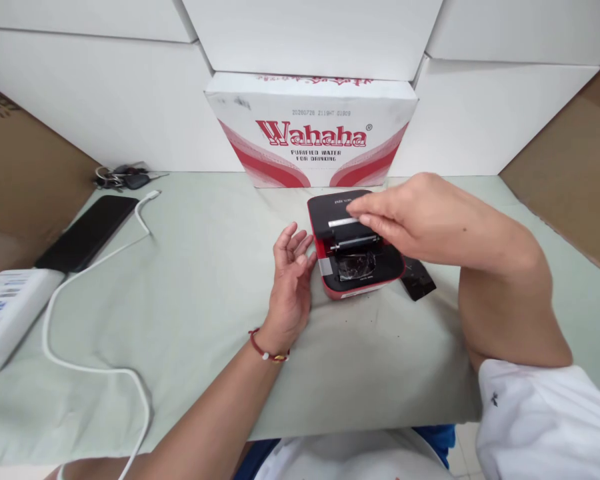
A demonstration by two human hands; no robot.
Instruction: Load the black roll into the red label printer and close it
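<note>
Pointing long axis toward box (315, 140): black-red device (349, 233) | left hand (291, 283) loosely cupped | right hand (410, 210) narrow, grip unclear

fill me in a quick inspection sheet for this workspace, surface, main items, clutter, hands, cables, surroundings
Surface: pale green cloth, wrinkled, with a few dark specks.
Job's things: red-and-black device with a roller, a pale strip and crinkled clear film.
Clutter: black phone-like slab, white block, keys; flat black piece beside the device.
Grip: left hand open at the device's left side, contact unclear; right hand over its top, fingertips at the strip.
Cables: one white cable, connector lying loose.
Surroundings: Wahaha carton behind; white panels or boxes beyond; brown cardboard both sides.
</note>
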